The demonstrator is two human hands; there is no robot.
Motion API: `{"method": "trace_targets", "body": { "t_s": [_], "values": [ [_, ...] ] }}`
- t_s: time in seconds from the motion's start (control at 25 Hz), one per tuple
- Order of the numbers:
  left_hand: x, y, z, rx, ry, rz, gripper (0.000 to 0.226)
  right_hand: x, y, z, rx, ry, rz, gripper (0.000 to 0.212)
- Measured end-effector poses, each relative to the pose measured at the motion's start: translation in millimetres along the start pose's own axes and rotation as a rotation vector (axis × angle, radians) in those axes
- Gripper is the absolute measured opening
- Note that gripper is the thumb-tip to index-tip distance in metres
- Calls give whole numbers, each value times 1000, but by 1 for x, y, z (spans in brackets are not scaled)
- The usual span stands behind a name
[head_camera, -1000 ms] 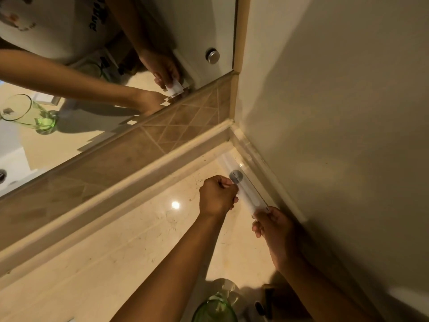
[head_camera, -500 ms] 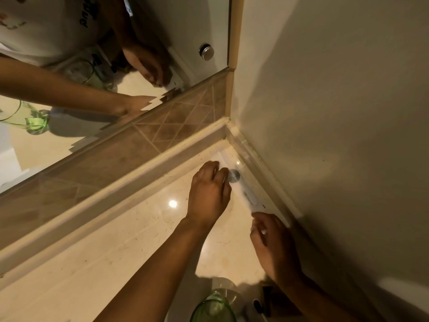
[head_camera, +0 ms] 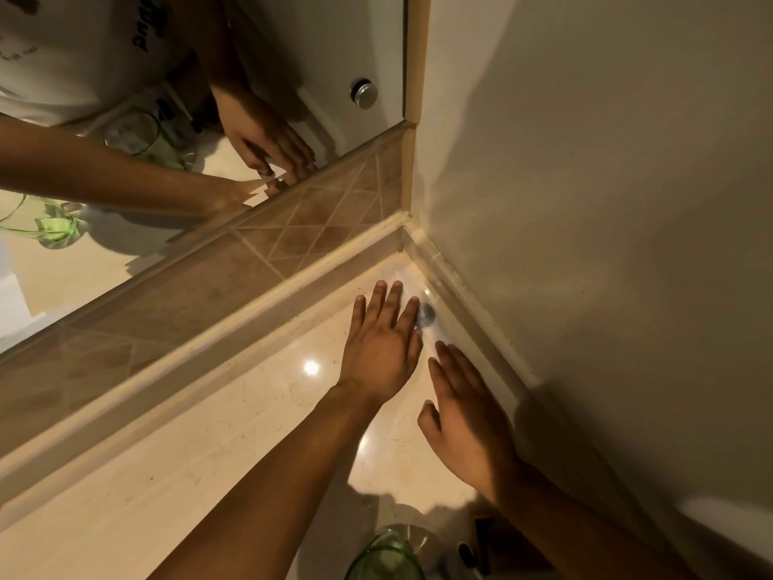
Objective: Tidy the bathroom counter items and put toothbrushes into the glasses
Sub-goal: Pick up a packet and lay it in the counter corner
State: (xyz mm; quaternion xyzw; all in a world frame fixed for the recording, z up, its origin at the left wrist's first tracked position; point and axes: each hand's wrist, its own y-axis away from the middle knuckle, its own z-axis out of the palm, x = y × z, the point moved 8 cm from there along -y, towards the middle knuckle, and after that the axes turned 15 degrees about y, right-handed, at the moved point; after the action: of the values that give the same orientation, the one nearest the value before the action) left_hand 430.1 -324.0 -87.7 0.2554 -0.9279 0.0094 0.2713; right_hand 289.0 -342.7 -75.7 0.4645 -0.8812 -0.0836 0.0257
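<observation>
A: What do we see of our hands?

B: Our left hand [head_camera: 382,349] lies flat with fingers spread on the glossy cream marble desk [head_camera: 209,445], close to the corner where the mirror's tiled border meets the side wall. Its grip is open and holds nothing.

A: And the other?

B: Our right hand [head_camera: 464,416] is beside it, nearer the plain beige wall [head_camera: 606,203], palm down with fingers stretched towards the corner. That grip is open too, empty as far as we can tell.

A: What lies between them?

B: A long flat clear plastic packet with a round grey spot [head_camera: 426,315] sits on the desk along the base of the wall. Our left fingertips are just beside the grey spot, perhaps touching the packet's edge; our right fingertips reach its nearer end. We cannot make out what it contains.

A: Where are the glasses?

B: One green-tinted clear drinking glass [head_camera: 387,554] stands at the bottom edge of our view, well behind both hands. Just right of it is a small dark item, too dim to name.

A: And the mirror?

B: The wall mirror [head_camera: 293,56] reflects our arms, a white printed shirt and green glasses. A round chrome mirror stud [head_camera: 364,94] sits near its right edge.
</observation>
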Motion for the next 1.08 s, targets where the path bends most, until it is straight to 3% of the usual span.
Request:
{"method": "trace_targets", "body": {
  "t_s": [0.2, 0.72, 1.08],
  "values": [
    [4, -11, 6, -63, 32, -14, 58, 8, -7, 1, -37, -35, 36, 60],
    [0, -7, 8, -11, 29, -24, 61, 10, -6, 2, -76, -135, 25, 56],
    [-2, 11, 11, -62, -7, -61, 59, 6, -10, -2, -97, -145, -10, 60]
  ]
}}
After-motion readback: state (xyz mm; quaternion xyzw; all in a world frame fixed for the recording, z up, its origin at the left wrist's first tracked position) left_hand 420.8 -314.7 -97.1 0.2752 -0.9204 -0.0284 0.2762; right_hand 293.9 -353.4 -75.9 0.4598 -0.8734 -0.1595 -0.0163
